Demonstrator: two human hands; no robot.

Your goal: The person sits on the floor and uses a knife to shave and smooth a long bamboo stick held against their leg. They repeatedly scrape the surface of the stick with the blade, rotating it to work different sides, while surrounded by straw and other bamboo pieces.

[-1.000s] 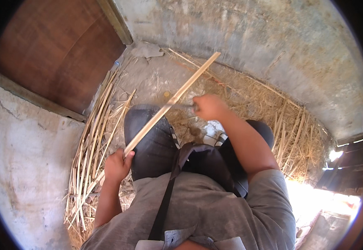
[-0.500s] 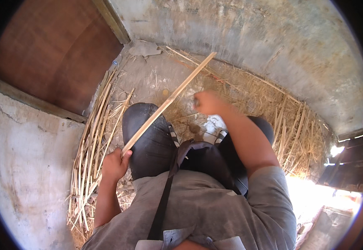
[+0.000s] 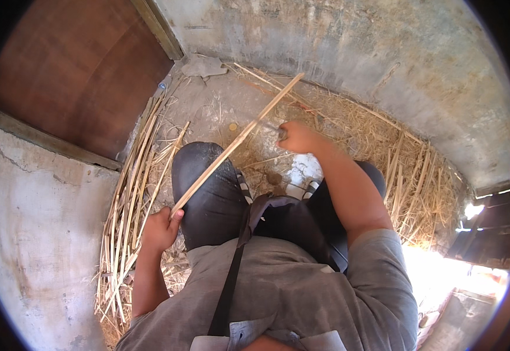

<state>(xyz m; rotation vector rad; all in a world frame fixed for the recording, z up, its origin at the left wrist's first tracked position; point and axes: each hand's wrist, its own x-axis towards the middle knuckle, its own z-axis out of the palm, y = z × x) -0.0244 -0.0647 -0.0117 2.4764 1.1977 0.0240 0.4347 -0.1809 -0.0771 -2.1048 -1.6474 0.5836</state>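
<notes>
The strip (image 3: 217, 164) is pale tan, the shirt (image 3: 302, 281) grey (the trousers (image 3: 205, 225) black).

The left hand (image 3: 161, 229) grips the near end of a long pale strip (image 3: 244, 136); the right hand (image 3: 300, 138) holds a thin, motion-blurred tool (image 3: 271, 126) beside loose straw (image 3: 354, 126)
</notes>
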